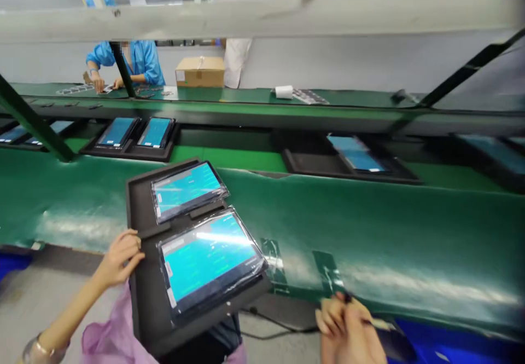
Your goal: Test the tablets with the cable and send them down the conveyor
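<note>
A black foam tray (143, 304) sits tilted over the bench's near edge, in front of my body. In it lie two tablets in clear film, the far tablet (186, 189) and the near tablet (213, 257), both with blue-patterned fronts. My left hand (121, 257) is closed on the tray's left edge, thumb on top. Away from the tray, at the lower right, my right hand (348, 328) has its fingers pinched together. A small dark piece pokes out above them, too blurred to name. A black cable (274, 325) reaches toward that hand from the left.
Beyond the green bench (389, 227) runs a line bearing a two-tablet tray (127, 152) and a one-tablet tray (307, 162). Slanted dark posts and a white overhead beam (262, 13) cross the view. A co-worker (143, 63) in blue works opposite, near a cardboard box (199, 72).
</note>
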A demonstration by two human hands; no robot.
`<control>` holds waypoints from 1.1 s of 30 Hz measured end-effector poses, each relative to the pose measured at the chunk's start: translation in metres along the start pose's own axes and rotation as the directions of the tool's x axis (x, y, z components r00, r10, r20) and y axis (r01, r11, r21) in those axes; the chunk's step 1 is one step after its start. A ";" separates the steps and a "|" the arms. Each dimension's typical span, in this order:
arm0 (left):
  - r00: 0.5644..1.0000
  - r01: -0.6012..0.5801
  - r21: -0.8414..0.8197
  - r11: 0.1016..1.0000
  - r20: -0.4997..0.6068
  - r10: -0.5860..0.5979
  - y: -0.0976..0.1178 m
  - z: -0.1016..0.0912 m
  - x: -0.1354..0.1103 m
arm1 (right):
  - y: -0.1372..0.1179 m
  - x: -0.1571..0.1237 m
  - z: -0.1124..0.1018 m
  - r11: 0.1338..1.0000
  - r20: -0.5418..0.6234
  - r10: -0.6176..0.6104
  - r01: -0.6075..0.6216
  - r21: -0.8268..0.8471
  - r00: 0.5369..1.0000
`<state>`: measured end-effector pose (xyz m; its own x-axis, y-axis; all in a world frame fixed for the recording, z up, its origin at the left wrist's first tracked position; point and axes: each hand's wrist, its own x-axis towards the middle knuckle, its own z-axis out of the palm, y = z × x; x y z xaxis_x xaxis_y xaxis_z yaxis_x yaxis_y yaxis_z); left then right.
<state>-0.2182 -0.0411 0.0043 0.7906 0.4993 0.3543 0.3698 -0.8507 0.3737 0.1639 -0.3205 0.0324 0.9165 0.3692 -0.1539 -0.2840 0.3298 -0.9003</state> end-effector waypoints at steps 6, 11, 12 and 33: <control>0.982 0.154 0.063 0.986 0.097 -0.160 -0.071 -0.072 0.001 | 0.036 -0.004 0.054 0.899 0.442 0.376 -0.205 -0.388 0.814; 0.945 0.326 0.224 0.918 -0.091 -0.313 -0.072 -0.084 0.015 | 0.062 0.007 0.096 0.867 0.560 0.436 -0.164 -0.470 0.704; 0.944 0.330 0.245 0.912 -0.107 -0.313 -0.059 -0.078 0.020 | 0.067 0.009 0.104 0.863 0.574 0.444 -0.157 -0.479 0.688; 0.590 0.807 0.044 0.590 -0.112 -0.799 0.007 -0.076 -0.037 | 0.085 -0.018 0.148 0.750 0.634 0.565 -0.010 -0.661 0.528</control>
<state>-0.2821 -0.0530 0.0589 0.1165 0.9932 0.0063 0.8770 -0.1059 0.4687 0.0819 -0.1711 0.0191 0.1446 0.9321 -0.3322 -0.0357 -0.3306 -0.9431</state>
